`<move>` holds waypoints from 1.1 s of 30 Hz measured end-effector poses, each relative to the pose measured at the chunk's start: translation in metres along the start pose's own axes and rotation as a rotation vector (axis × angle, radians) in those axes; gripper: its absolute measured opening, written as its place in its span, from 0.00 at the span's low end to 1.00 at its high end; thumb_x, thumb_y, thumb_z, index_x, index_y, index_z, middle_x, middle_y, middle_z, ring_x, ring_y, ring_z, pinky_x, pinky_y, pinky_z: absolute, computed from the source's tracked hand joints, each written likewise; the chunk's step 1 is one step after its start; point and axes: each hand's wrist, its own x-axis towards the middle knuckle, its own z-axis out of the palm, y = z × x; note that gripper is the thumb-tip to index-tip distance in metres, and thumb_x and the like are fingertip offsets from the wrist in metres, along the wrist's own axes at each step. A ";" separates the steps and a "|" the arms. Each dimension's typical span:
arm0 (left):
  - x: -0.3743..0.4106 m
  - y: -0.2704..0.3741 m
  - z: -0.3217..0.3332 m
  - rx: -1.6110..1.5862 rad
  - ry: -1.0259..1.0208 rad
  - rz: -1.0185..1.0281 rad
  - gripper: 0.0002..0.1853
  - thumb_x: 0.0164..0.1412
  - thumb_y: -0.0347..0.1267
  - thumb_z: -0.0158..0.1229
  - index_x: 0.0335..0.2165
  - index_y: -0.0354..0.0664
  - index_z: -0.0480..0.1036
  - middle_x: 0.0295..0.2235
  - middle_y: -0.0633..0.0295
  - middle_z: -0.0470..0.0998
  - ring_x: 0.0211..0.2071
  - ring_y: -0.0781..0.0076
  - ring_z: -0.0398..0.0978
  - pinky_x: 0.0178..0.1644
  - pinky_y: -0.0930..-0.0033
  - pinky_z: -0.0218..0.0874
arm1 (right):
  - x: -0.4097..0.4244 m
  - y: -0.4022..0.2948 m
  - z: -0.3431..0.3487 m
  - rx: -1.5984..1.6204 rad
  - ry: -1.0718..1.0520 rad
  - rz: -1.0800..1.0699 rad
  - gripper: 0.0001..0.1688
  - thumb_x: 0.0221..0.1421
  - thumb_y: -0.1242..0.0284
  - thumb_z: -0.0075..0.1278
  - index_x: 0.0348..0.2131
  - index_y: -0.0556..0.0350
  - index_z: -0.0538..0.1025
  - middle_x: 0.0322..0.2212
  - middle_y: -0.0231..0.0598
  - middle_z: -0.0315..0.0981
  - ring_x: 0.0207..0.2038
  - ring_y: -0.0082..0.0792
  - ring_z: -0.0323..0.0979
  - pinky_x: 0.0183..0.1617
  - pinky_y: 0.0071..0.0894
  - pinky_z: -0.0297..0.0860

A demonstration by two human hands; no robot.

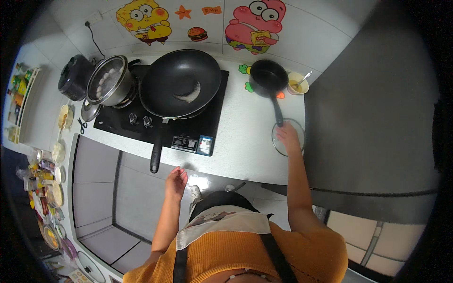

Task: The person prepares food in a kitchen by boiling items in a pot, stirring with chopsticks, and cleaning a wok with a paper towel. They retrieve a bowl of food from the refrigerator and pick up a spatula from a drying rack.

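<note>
My left hand [176, 182] is held before the counter's front edge, fingers loosely curled and nothing in them. The handle [155, 155] of a large black wok [180, 78] juts out close by, apart from the hand. A small patch of whitish liquid [193, 94] lies in the wok's bottom. Over on the right, my right hand [288, 136] is above a round glass lid [300, 129]. Its fingertips are by the handle end of a small black saucepan [269, 76]; whether they grip that handle or the lid's knob cannot be told.
A steel pot [112, 88] with white balls in liquid stands on the left burner of a black hob [219, 116]. A paper cup [299, 85] with a spoon stands behind the saucepan. Scissors [82, 125] and a rice cooker [73, 78] are left; a dark grey cabinet-like surface [368, 116] borders the right.
</note>
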 end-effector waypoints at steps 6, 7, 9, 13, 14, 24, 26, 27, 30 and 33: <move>-0.030 -0.016 -0.009 -0.125 0.145 0.019 0.10 0.54 0.28 0.47 0.37 0.42 0.67 0.32 0.62 0.73 0.31 0.71 0.71 0.38 0.70 0.64 | 0.029 -0.051 0.043 0.491 -0.231 0.407 0.23 0.54 0.61 0.46 0.43 0.58 0.66 0.27 0.36 0.67 0.31 0.27 0.69 0.33 0.20 0.68; -0.035 -0.016 -0.009 -0.136 0.160 0.031 0.10 0.53 0.27 0.47 0.37 0.42 0.67 0.32 0.62 0.72 0.32 0.72 0.71 0.38 0.71 0.64 | 0.042 -0.047 0.038 0.539 -0.349 0.424 0.20 0.54 0.62 0.47 0.41 0.57 0.66 0.24 0.33 0.65 0.27 0.23 0.66 0.28 0.17 0.65; -0.042 -0.017 -0.011 -0.166 0.180 0.050 0.10 0.53 0.27 0.47 0.37 0.42 0.67 0.32 0.63 0.73 0.32 0.71 0.70 0.39 0.71 0.64 | 0.064 -0.038 0.029 0.633 -0.587 0.460 0.15 0.53 0.65 0.49 0.38 0.54 0.68 0.20 0.26 0.62 0.19 0.15 0.60 0.18 0.09 0.58; -0.051 -0.018 -0.024 -0.211 0.196 0.073 0.10 0.53 0.27 0.47 0.37 0.43 0.68 0.32 0.64 0.73 0.33 0.71 0.70 0.39 0.70 0.64 | 0.066 -0.036 0.039 0.400 -0.434 0.362 0.07 0.53 0.70 0.48 0.29 0.50 0.65 0.15 0.21 0.57 0.13 0.12 0.51 0.12 0.10 0.49; -0.052 -0.018 -0.026 -0.214 0.195 0.075 0.10 0.53 0.27 0.47 0.37 0.43 0.68 0.32 0.64 0.73 0.33 0.71 0.71 0.39 0.70 0.64 | 0.065 -0.036 0.040 0.375 -0.431 0.351 0.07 0.53 0.70 0.48 0.29 0.49 0.65 0.15 0.21 0.57 0.13 0.12 0.51 0.12 0.10 0.49; -0.036 0.025 -0.038 -0.209 0.150 0.084 0.09 0.54 0.26 0.47 0.36 0.42 0.68 0.32 0.62 0.73 0.33 0.70 0.70 0.39 0.69 0.65 | -0.014 -0.066 0.071 0.085 -0.366 0.097 0.08 0.52 0.71 0.48 0.29 0.51 0.64 0.15 0.22 0.55 0.12 0.12 0.50 0.13 0.13 0.48; -0.029 0.039 -0.039 -0.204 0.140 0.078 0.09 0.54 0.26 0.46 0.36 0.42 0.68 0.31 0.62 0.73 0.33 0.70 0.70 0.39 0.69 0.65 | -0.037 -0.079 0.084 0.010 -0.329 0.024 0.07 0.51 0.71 0.47 0.29 0.52 0.64 0.15 0.22 0.55 0.12 0.13 0.50 0.13 0.13 0.47; -0.024 0.045 -0.041 -0.197 0.128 0.079 0.10 0.54 0.26 0.46 0.36 0.42 0.68 0.32 0.62 0.73 0.33 0.70 0.70 0.39 0.69 0.65 | -0.052 -0.087 0.091 -0.033 -0.300 -0.019 0.07 0.51 0.72 0.47 0.30 0.53 0.64 0.15 0.22 0.55 0.12 0.13 0.50 0.13 0.14 0.47; -0.010 0.066 -0.051 -0.170 0.100 0.088 0.10 0.54 0.26 0.47 0.37 0.42 0.67 0.33 0.62 0.72 0.33 0.70 0.70 0.40 0.69 0.64 | -0.077 -0.092 0.107 -0.092 -0.255 -0.099 0.08 0.50 0.73 0.46 0.31 0.55 0.65 0.15 0.23 0.55 0.12 0.13 0.51 0.13 0.15 0.48; 0.001 0.086 -0.064 -0.146 0.083 0.091 0.11 0.53 0.27 0.47 0.38 0.42 0.67 0.33 0.62 0.72 0.33 0.70 0.70 0.41 0.69 0.64 | -0.103 -0.099 0.126 -0.169 -0.184 -0.146 0.09 0.49 0.73 0.47 0.32 0.56 0.65 0.15 0.24 0.56 0.12 0.14 0.51 0.12 0.16 0.49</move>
